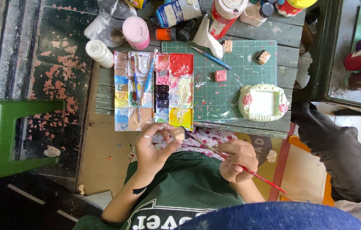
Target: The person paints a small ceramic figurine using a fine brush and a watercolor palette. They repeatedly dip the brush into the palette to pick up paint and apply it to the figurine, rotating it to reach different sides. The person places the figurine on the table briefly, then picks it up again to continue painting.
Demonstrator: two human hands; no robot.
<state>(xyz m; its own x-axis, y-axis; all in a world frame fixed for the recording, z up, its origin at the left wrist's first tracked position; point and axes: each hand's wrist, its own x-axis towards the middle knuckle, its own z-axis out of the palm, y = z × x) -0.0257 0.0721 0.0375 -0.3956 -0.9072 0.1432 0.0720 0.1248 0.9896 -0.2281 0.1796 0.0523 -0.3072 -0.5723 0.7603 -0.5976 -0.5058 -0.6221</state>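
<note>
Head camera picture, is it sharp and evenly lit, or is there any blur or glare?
Head view: soft daylight, no hard shadows; the paint palette and the cutting mat are sharp. The left hand and right hand are slightly soft; the blue shape at the bottom edge is blurred; the floor at right is brighter.

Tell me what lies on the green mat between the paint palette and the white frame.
In the head view, one small pink block lies on the cutting mat, between the paint palette and the white frame. The rest of that stretch is bare mat with paint smears.
</note>
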